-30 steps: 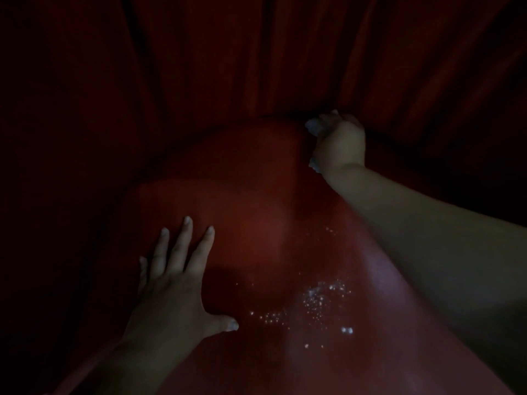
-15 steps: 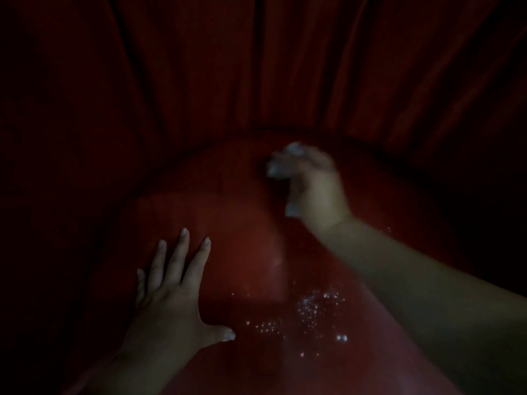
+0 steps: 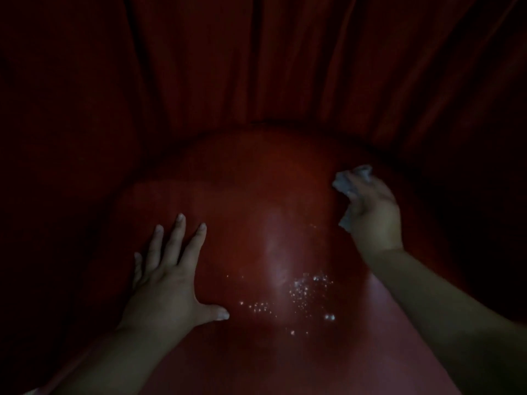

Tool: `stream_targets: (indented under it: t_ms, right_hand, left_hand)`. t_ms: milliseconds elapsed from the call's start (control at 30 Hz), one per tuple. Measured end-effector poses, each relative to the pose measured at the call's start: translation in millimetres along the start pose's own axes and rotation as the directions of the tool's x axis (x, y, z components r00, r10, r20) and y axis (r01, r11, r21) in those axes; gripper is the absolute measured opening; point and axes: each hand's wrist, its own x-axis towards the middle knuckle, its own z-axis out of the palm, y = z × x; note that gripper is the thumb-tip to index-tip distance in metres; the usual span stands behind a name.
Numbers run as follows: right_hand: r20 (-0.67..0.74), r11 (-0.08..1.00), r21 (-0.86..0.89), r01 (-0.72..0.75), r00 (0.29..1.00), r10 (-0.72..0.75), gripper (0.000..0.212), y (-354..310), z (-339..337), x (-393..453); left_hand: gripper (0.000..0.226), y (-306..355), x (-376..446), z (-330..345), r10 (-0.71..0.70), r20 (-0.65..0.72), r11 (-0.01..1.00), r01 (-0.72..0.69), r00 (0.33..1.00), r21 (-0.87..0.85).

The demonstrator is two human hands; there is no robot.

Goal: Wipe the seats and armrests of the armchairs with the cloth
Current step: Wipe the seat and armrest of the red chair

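Right hand closed around the bunched cloth at right of centre, left hand splayed flat, bracing on the red seat; sweep firmly toward the droplets (lower centre), overlapping passes.

The seat in front of me is dark red, smooth and a bit shiny, and it bulges up round like a hill. A pale streak of light runs down its middle. Small shiny wet drops sit on it close to me. The back of the armchair stands up behind the seat, dark red with long folds running down it. It is very dim here. The cloth is small, pale and crumpled into a wad. It is bunched in my right hand, on the far right part of the seat. I see no armrests.
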Motion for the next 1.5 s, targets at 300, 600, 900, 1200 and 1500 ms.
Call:
stream_targets:
  t_ms: [300,600,900,1200,1500]
  right_hand:
    - [0.017,0.962,0.222,-0.158,0.987,0.159,0.040,42,-8,-1]
    - [0.125,0.962,0.252,0.105,0.982,-0.140,0.035,-1,-16,-55]
    - [0.058,0.978,0.197,0.063,0.995,-0.076,0.039,-8,0,-75]
    - [0.066,0.980,0.201,0.005,0.998,-0.018,0.027,-19,-3,-55]
    - [0.012,0.900,0.431,-0.061,0.998,0.062,0.046,-19,-12,-102]
  left_hand:
    - [0.144,-2,-2,-4,0.018,0.003,1.000,-0.018,1.000,0.002]
    - [0.144,1,-4,-7,0.006,0.002,0.999,-0.007,1.000,0.047]
    - [0.135,4,-17,-6,0.002,-0.014,1.000,-0.001,1.000,0.027]
    - [0.127,-4,-25,0,0.017,-0.052,0.999,-0.019,0.999,-0.028]
    - [0.123,-4,-27,2,0.026,-0.056,0.998,-0.029,0.998,-0.057]
